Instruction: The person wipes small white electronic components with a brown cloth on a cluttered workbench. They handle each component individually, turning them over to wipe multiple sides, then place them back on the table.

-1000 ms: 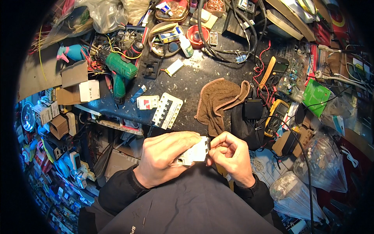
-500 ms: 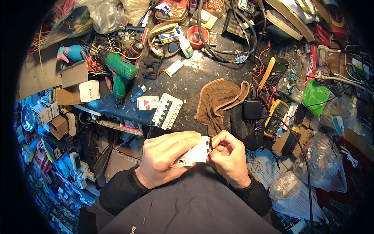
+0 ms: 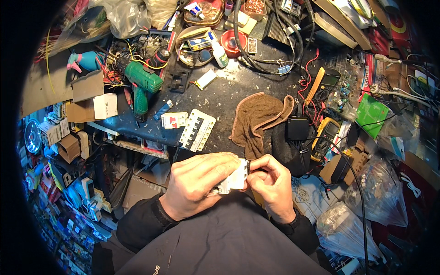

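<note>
Close to my body, past the bench's front edge, my left hand wraps round a white circuit breaker with a dark strip along its right end. My right hand is closed in a pinch against that dark end; whatever its fingertips grip is hidden by the fingers. Just beyond my left hand, on the bench, lie a white breaker block with a row of black switches and a smaller white breaker with a red switch. A brown towel lies crumpled beyond my right hand.
On the left are a green cordless drill and small cartons. A round tray and a red dish stand at the back. To the right lie a yellow multimeter, a black pouch and loose cables.
The breaker has turned slightly in my left hand, and its lower left end is more covered. Both hands have shifted very little.
</note>
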A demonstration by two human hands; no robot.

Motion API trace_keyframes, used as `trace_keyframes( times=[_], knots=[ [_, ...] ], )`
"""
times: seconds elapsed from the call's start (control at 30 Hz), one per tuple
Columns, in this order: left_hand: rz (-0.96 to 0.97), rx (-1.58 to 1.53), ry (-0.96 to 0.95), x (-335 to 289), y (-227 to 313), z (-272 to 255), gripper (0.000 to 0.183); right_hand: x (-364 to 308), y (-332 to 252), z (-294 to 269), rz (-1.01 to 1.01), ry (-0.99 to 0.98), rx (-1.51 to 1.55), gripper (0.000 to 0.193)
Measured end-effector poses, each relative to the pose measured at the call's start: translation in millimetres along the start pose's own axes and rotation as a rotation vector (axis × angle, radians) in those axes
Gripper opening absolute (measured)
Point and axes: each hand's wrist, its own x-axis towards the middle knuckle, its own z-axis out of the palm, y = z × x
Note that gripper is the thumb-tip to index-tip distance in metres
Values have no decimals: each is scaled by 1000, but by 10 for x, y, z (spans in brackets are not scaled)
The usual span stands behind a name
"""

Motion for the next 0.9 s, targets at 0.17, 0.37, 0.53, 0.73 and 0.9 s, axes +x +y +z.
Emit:
trace_keyframes(
  times=[0.17,0.37,0.53,0.73,0.9],
  knots=[
    [22,-20,32,-4,-12,21,48,17,21,0,28,26,10,21],
    [28,-42,66,-20,-23,45,45,3,37,2,6,25,102,23],
    [16,-59,63,-2,-32,56,46,-21,5,-22,8,12,94,22],
    [1,-46,74,-13,-4,68,47,2,32,-5,-10,20,64,21],
    [14,-50,85,-11,-3,95,47,-1,28,-7,-10,36,28,21]
  ],
)
